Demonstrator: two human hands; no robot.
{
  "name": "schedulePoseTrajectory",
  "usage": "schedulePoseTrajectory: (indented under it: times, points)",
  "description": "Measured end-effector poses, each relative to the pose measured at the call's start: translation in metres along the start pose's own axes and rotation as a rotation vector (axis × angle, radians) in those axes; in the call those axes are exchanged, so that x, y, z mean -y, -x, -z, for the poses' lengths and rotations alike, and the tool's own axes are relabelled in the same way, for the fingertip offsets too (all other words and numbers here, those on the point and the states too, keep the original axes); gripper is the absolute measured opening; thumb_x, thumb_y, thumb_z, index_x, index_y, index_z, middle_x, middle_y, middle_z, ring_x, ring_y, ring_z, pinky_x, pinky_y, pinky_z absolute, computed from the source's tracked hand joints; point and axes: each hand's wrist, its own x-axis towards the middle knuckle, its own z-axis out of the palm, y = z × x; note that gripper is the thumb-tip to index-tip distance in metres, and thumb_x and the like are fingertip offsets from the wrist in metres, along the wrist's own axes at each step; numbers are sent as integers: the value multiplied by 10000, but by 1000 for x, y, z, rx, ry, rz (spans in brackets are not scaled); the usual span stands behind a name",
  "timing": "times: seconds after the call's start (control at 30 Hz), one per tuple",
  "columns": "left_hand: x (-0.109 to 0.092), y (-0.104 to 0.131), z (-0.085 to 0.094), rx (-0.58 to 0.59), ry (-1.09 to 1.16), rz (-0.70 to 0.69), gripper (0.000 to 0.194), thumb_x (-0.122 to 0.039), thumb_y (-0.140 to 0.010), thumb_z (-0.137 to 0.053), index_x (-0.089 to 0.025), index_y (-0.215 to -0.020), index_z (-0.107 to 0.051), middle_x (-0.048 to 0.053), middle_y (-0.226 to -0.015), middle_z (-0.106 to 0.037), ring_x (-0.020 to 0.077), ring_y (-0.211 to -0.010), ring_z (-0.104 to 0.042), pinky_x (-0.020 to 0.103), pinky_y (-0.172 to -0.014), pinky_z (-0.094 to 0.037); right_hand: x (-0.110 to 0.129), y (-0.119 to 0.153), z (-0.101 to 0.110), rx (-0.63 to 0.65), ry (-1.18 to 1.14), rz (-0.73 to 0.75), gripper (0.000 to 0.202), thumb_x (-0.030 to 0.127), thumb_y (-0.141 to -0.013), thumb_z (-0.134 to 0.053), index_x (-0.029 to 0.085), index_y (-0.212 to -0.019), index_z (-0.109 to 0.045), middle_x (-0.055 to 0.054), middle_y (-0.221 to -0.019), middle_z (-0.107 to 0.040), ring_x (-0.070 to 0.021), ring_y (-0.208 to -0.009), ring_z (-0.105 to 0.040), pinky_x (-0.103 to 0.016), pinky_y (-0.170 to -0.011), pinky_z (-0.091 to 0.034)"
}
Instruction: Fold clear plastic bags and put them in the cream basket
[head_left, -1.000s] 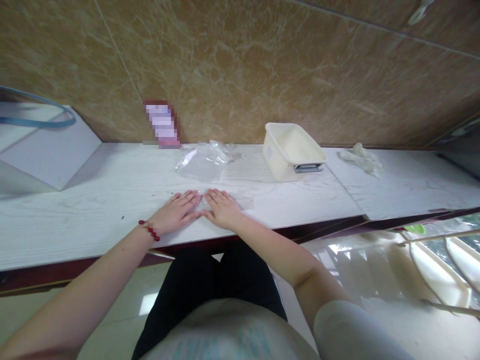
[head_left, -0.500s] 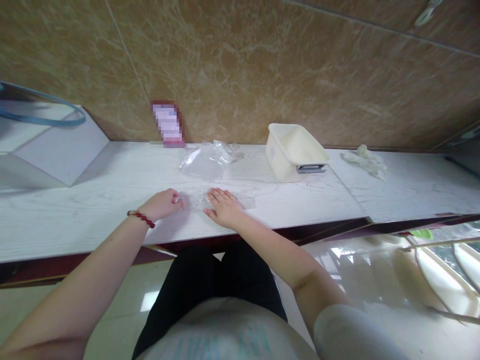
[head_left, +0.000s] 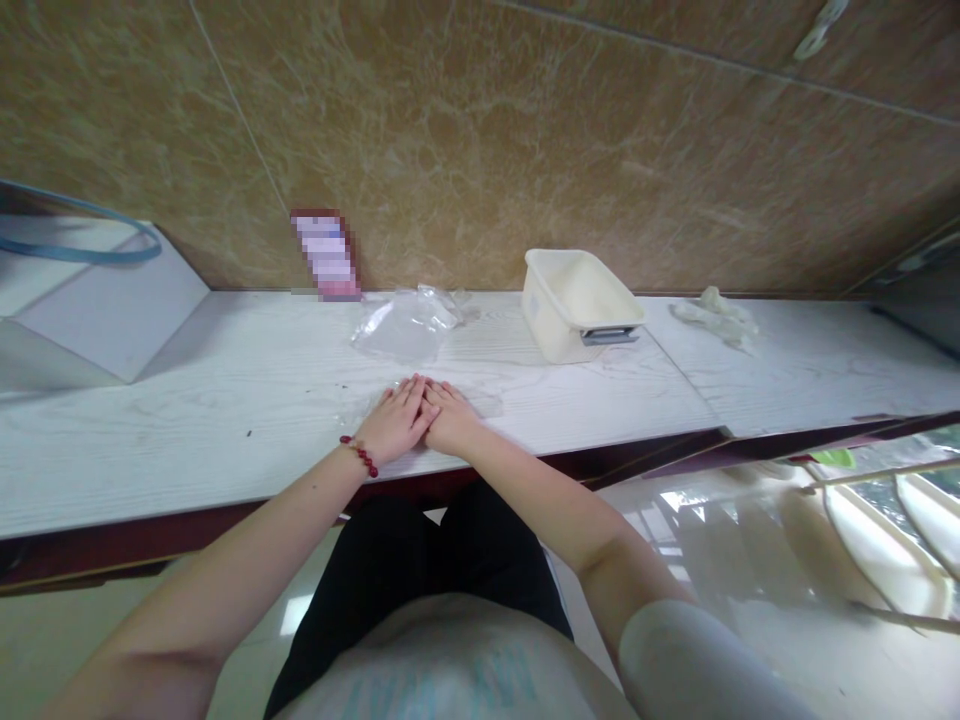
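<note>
panel (head_left: pixel 328 258) pixelated, clear film (head_left: pixel 484 400) partly covered, white box (head_left: pixel 112 320) cropped

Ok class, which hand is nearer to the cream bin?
The right. The right hand lies in front of the bin and left of it; the left hand sits against the right one, farther left.

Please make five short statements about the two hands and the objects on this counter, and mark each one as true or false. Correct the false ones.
1. The left hand has a red bead bracelet at its wrist. True.
2. The right hand grips the cream bin. False: it lies flat on clear plastic film.
3. The two hands touch each other. True.
4. The cream bin lies tipped on its side. False: it stands upright on the counter.
5. A crumpled whitish piece lies to the right of the bin. True.
</note>
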Motion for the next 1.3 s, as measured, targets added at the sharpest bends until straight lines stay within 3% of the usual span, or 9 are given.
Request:
schedulePoseTrajectory:
  times: [0.17,0.3,0.4,0.57,0.7,0.9,1.1,1.3]
  points:
    - [0,-2,-11,24,-12,52,721,-520,-844,-140,12,-1325,-218,184,-1383,-254,239,-1286,-214,397,-1029,-200,-16,4,12,-78,-85,-8,524,232,-759,-459,131,-1268,-386,-88,-1357,-341,-186,-1273,-243,-339,-1050,-195]
    - [1,2,-15,-8,-86,4,739,-559,-827,-164,-13,-1314,-272,172,-1394,-234,258,-1295,-179,410,-1043,-159,-49,19,35,-228,-5,-230,489,302,-710,-563,201,-1180,-479,-68,-1309,-396,-251,-1246,-255,-430,-1005,-221]
    - [0,4,-16,-32,-112,9,724,-548,-831,-178,-16,-1311,-284,181,-1392,-239,268,-1293,-178,406,-1041,-163,-77,30,45,-175,14,-423,454,381,-649,-626,152,-1039,-576,-134,-1205,-474,-269,-1168,-356,-425,-948,-285]
    - [-2,5,-16,-92,-121,37,720,-560,-820,-209,-32,-1297,-321,193,-1410,-175,284,-1307,-93,397,-1027,-199,-99,34,48,-119,-59,-406,146,306,-693,-582,169,-696,-633,-64,-842,-617,-189,-976,-507,-340,-902,-323]
    - [-2,4,-15,-66,-116,36,728,-556,-824,-197,-19,-1307,-294,200,-1387,-241,276,-1297,-159,395,-1035,-185,-92,29,53,-121,-241,-464,136,288,-718,-539,167,-680,-587,-36,-729,-611,-138,-735,-558,-266,-710,-409]
    - [-1,4,-16,-60,-104,47,762,-585,-814,-174,-17,-1307,-295,190,-1376,-273,272,-1285,-204,399,-1028,-198,-63,17,69,-49,-724,-548,103,227,-756,-501,171,-671,-482,5,-574,-577,-84,-499,-516,-199,-498,-408]
    - [-2,5,-19,-85,-121,28,758,-573,-816,-187,-1,-1301,-297,200,-1368,-285,280,-1286,-198,400,-1035,-167,-25,-5,85,50,-1155,-557,151,150,-798,-445,165,-652,-410,37,-496,-521,-66,-470,-510,-213,-503,-476]
    - [-4,4,-19,-64,-114,67,744,-574,-808,-216,-18,-1292,-321,190,-1372,-282,274,-1289,-191,405,-1032,-171,-2,-28,89,167,-1216,-505,127,195,-798,-460,159,-684,-418,26,-530,-521,-70,-484,-520,-190,-479,-454]
